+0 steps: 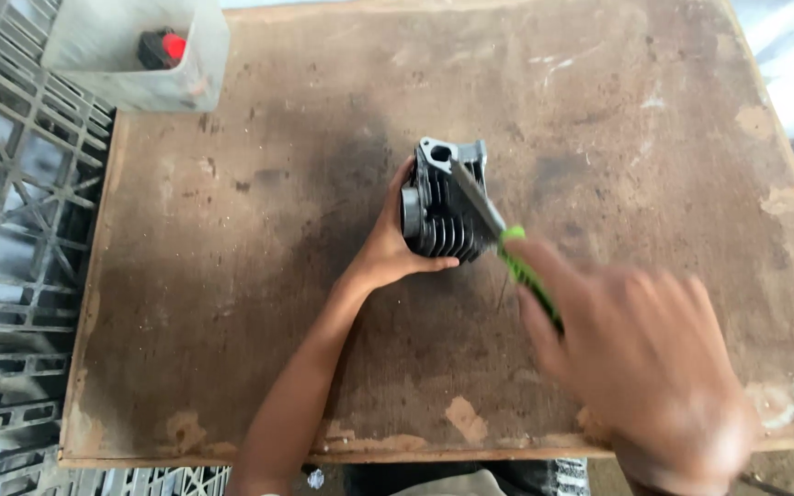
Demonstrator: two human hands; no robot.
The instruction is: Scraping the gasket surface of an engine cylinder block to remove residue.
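A dark finned metal engine cylinder (443, 207) stands on the worn wooden board (259, 303) near its middle. My left hand (386, 250) grips the cylinder from its left and lower side. My right hand (640, 354), blurred and close to the camera, holds a tool with a green and black handle (527, 276). The tool's grey metal blade (476, 197) lies across the top face of the cylinder.
A translucent plastic tub (135, 50) holding a small red and black object (162, 48) sits at the board's far left corner. Grey plastic crates (11, 239) border the left edge. Pale sheeting shows beyond the right edge.
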